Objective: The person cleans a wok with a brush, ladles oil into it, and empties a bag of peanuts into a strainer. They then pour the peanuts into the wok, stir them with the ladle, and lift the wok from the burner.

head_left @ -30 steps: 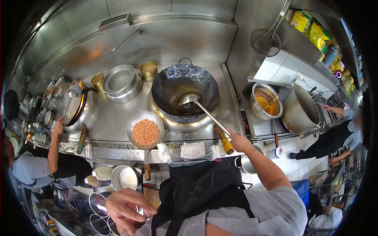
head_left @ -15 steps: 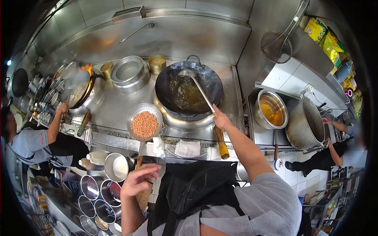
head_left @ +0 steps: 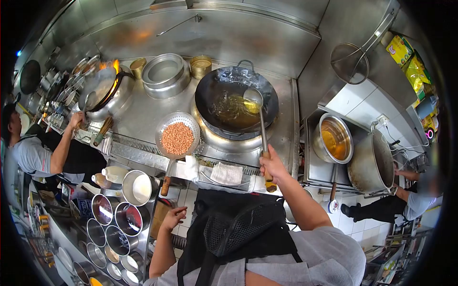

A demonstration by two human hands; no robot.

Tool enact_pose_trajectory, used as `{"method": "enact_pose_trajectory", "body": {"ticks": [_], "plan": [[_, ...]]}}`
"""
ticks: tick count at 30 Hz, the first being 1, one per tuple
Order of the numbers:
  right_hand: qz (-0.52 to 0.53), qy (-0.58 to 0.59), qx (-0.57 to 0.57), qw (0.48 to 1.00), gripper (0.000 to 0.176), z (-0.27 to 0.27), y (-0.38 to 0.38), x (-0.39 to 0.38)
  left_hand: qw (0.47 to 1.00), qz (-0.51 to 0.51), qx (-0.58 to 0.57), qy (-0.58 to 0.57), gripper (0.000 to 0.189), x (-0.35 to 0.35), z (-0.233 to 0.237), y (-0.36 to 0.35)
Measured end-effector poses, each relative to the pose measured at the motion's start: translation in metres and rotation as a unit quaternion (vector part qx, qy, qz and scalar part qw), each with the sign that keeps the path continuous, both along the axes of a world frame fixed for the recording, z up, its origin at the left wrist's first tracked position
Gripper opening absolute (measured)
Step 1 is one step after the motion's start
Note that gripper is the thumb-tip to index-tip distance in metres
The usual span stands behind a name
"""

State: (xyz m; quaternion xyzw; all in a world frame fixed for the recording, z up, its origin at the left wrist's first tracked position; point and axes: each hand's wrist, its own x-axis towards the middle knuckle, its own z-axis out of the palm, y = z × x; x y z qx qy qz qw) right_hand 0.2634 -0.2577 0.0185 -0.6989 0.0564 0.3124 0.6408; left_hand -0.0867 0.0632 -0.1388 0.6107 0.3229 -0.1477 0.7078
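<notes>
My right hand (head_left: 274,167) grips the handle of a metal ladle (head_left: 263,129). The ladle's bowl rests in yellowish oil (head_left: 229,113), toward the right side of a black wok (head_left: 204,97) on the burner. Partly hidden behind that hand is a bamboo brush (head_left: 270,186) at the stove's front edge. My left hand (head_left: 173,218) hangs empty at the lower left, fingers loosely bent and apart. Above it, a perforated strainer (head_left: 196,125) full of peanuts (head_left: 177,138) sits on the stove front, its wooden handle pointing toward me.
White folded cloths (head_left: 226,173) lie along the stove edge. A steel pot (head_left: 165,86) and tins stand behind. On the left, a person (head_left: 36,155) works a flaming wok (head_left: 102,90). On the right are an oil bowl (head_left: 351,138), a large pot (head_left: 355,167) and another person (head_left: 414,190).
The ladle's bowl has moved from the wok's far middle to its right side, and my right hand has come nearer. My left hand has dropped lower, away from the strainer's handle.
</notes>
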Motion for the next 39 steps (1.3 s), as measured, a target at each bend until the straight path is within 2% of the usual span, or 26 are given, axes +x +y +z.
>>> {"method": "enact_pose_trajectory", "body": {"ticks": [1,2,3,6,9,10,11,13,14,15,17,19,21,22,24,26,28,29,30,33,34,35,36,37,38,39], "plan": [[-0.008,0.048,0.085,0.995,0.083,0.005,0.0,-0.006,0.999,-0.001,0.001,0.039,0.046,-0.006,-0.002,-0.004],[-0.036,0.097,0.135,0.985,0.069,0.031,0.008,-0.016,0.998,-0.013,0.011,0.057,0.046,-0.01,-0.011,-0.006],[-0.035,0.095,0.132,0.986,0.069,0.035,0.013,-0.016,0.998,-0.012,0.008,0.055,0.046,-0.012,-0.011,-0.007],[-0.048,0.248,0.319,0.913,0.032,0.041,0.023,-0.005,0.995,-0.057,0.045,0.061,0.044,-0.007,-0.012,-0.007],[-0.008,0.229,0.308,0.924,0.045,0.017,0.039,0.027,0.992,-0.097,0.079,0.023,0.041,0.008,-0.002,0.005],[-0.02,0.188,0.264,0.946,0.063,0.01,0.044,0.034,0.991,-0.099,0.089,0.008,0.04,0.012,-0.006,0.011],[-0.021,0.186,0.264,0.946,0.063,0.006,0.05,0.037,0.991,-0.1,0.088,0.007,0.04,0.016,-0.004,0.017],[0.012,0.017,0.09,0.996,0.078,-0.005,0.064,0.039,0.984,-0.117,0.119,-0.068,0.038,0.026,0.0,0.032],[0.011,-0.016,0.0,1.0,0.081,-0.009,0.071,0.037,0.985,-0.111,0.106,-0.085,0.035,0.031,0.005,0.037],[0.005,-0.016,0.0,1.0,0.081,-0.012,0.077,0.03,0.984,-0.117,0.106,-0.085,0.035,0.035,0.01,0.042],[0.01,-0.148,-0.194,0.97,0.083,-0.016,0.087,0.009,0.979,-0.116,0.105,-0.127,0.032,0.041,0.024,0.052],[0.008,-0.12,-0.231,0.965,0.086,0.008,0.097,-0.018,0.983,-0.113,0.078,-0.124,0.03,0.046,0.043,0.06],[-0.033,-0.074,-0.105,0.991,0.087,0.019,0.102,-0.032,0.985,-0.095,0.062,-0.132,0.03,0.051,0.047,0.066],[-0.035,-0.073,-0.11,0.991,0.087,0.027,0.102,-0.034,0.985,-0.098,0.057,-0.132,0.03,0.052,0.049,0.067],[-0.086,0.047,0.071,0.993,0.077,0.059,0.109,-0.039,0.985,-0.082,0.014,-0.15,0.028,0.057,0.058,0.069],[-0.104,0.143,0.227,0.958,0.063,0.062,0.108,-0.026,0.985,-0.098,0.005,-0.142,0.028,0.064,0.059,0.067],[-0.135,0.174,0.282,0.934,0.062,0.062,0.112,-0.013,0.985,-0.118,-0.003,-0.13,0.028,0.073,0.054,0.067],[-0.157,0.206,0.334,0.906,0.061,0.06,0.113,-0.008,0.975,-0.182,0.029,-0.127,0.029,0.079,0.044,0.067],[-0.154,0.179,0.316,0.919,0.064,0.053,0.114,0.0,0.96,-0.243,0.062,-0.124,0.03,0.085,0.042,0.068],[-0.102,0.068,0.232,0.965,0.073,0.019,0.111,0.025,0.93,-0.312,0.099,-0.169,0.03,0.104,0.05,0.064],[-0.077,0.004,0.11,0.991,0.085,0.013,0.11,0.027,0.929,-0.315,0.101,-0.167,0.03,0.106,0.055,0.063],[-0.079,0.003,0.112,0.991,0.085,0.009,0.11,0.024,0.927,-0.307,0.108,-0.188,0.03,0.109,0.061,0.063],[-0.025,-0.101,-0.053,0.993,0.087,0.004,0.109,0.019,0.924,-0.299,0.114,-0.211,0.029,0.112,0.065,0.063],[0.029,-0.201,-0.217,0.955,0.09,0.0,0.107,0.014,0.923,-0.3,0.114,-0.212,0.029,0.111,0.061,0.065],[0.069,-0.234,-0.38,0.892,0.086,-0.004,0.106,0.009,0.932,-0.269,0.11,-0.218,0.029,0.108,0.053,0.069],[0.067,-0.233,-0.38,0.893,0.086,0.003,0.107,-0.001,0.94,-0.237,0.105,-0.222,0.028,0.105,0.05,0.071]]}}
